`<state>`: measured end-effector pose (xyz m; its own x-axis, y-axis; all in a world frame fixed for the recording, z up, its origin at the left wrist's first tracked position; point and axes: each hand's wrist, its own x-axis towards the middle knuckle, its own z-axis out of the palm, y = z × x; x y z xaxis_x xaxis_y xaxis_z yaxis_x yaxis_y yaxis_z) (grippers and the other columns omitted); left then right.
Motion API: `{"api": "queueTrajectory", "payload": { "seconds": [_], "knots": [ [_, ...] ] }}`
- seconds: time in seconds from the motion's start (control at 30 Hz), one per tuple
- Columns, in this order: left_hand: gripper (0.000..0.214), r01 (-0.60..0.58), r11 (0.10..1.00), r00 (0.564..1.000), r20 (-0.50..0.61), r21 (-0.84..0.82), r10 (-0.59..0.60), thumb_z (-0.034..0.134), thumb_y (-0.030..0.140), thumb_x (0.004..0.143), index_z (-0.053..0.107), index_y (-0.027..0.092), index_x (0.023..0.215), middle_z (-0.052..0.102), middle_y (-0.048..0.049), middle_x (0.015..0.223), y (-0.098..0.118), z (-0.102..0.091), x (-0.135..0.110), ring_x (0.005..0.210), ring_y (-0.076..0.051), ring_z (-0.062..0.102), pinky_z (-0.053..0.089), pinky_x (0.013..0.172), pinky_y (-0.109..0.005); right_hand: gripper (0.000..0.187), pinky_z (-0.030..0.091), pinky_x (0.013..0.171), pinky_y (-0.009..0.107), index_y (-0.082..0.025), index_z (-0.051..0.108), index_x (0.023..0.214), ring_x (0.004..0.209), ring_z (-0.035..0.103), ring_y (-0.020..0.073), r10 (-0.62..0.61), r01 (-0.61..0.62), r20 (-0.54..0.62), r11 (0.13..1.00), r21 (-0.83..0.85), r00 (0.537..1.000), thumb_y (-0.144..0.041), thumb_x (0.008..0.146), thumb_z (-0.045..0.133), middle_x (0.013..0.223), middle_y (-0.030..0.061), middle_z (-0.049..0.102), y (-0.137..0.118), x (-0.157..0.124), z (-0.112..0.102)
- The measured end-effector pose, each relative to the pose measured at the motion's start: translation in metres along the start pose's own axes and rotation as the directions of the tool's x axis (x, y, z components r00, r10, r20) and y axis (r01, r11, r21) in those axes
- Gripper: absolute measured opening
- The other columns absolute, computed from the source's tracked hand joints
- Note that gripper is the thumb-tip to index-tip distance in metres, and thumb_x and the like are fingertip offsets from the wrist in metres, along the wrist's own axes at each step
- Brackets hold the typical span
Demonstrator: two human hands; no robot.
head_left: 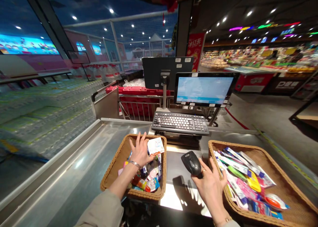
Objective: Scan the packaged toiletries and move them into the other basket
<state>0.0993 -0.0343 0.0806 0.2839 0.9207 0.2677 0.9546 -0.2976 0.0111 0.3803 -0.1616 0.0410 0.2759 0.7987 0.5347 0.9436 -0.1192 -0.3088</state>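
Observation:
My left hand is over the left wicker basket, fingers stretched and spread, with nothing visibly gripped. Beside its fingers a white box with orange lettering lies on mixed small packets; whether the hand touches it I cannot tell. Under that hand are a brown-orange packet and a blue-and-white wrapped piece. My right hand holds a black barcode scanner between thumb and fingers, above the metal counter. The scanner's handle is mostly hidden. Close to its right stands another wicker basket.
Long toothbrush-like packs and a yellow packet fill the right basket. Behind the baskets are a keyboard, a lit monitor and a second screen's back. The metal counter has a raised left edge. A cart stands beyond.

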Motion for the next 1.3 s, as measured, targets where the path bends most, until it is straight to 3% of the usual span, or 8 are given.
{"api": "queueTrajectory", "payload": {
  "seconds": [0.5,0.67,1.3],
  "knots": [
    [0.081,-0.141,0.990,0.988,-0.066,-0.031,0.139,0.069,0.059,0.066,0.049,0.019,0.134,0.020,-0.0119,0.160,0.053,-0.002,0.012,0.147,-0.044,-0.002,-0.012,0.111,-0.072,0.019,0.014,0.108,0.061,-0.029,0.069,0.082,0.132,0.041,0.0318,-0.050,0.051,-0.009,0.999,0.015,0.999,-0.028,0.069,0.054,0.122,-0.0022,0.067,0.004,0.001,-0.015],
    [0.077,-0.177,0.983,0.980,-0.102,-0.050,0.171,0.060,0.063,0.073,0.049,0.018,0.135,0.021,-0.0109,0.160,0.067,-0.002,0.015,0.147,-0.042,0.001,-0.014,0.111,-0.072,0.017,0.013,0.108,0.061,-0.028,0.068,0.077,0.132,0.041,0.0324,-0.040,0.040,0.017,0.999,0.022,0.999,-0.026,0.067,0.055,0.122,-0.0009,0.067,0.003,0.004,-0.021],
    [0.081,-0.225,0.971,0.971,-0.101,-0.084,0.216,0.065,0.061,0.071,0.047,0.019,0.139,0.022,-0.0098,0.159,0.090,0.001,0.023,0.147,-0.043,0.000,-0.014,0.111,-0.072,0.020,0.013,0.108,0.064,-0.029,0.069,0.083,0.136,0.035,0.0336,-0.053,0.053,0.054,0.999,0.001,0.997,-0.023,0.069,0.056,0.125,-0.0014,0.065,0.014,-0.001,-0.030]
  ]
}}
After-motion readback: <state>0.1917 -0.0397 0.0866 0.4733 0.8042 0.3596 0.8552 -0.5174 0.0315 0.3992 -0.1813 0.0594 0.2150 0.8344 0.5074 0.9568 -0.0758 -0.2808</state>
